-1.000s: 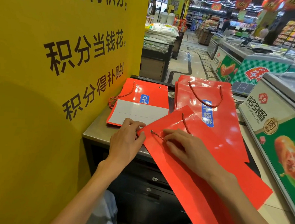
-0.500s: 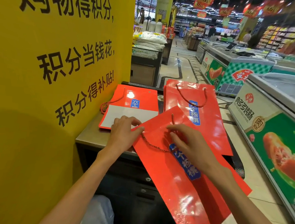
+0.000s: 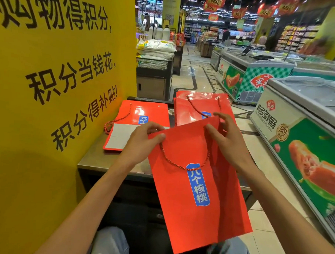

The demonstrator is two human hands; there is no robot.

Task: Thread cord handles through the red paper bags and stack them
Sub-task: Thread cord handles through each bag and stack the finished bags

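Observation:
I hold a flat red paper bag with a blue label, lifted above the counter edge and tilted. A red cord handle hangs in a loop across its front. My left hand pinches the bag's top left corner. My right hand grips the top edge at the right. A stack of red bags with cord handles lies on the counter behind. Another pile of red bags, with a loose cord, lies at the left.
The metal counter stands against a yellow sign wall on the left. Chest freezers line the right side. A shop aisle with stacked goods runs ahead. My knees show below the counter.
The bag has been raised off the counter and turned label side towards me. Both hands have moved to its top edge, and the cord now hangs as a full loop.

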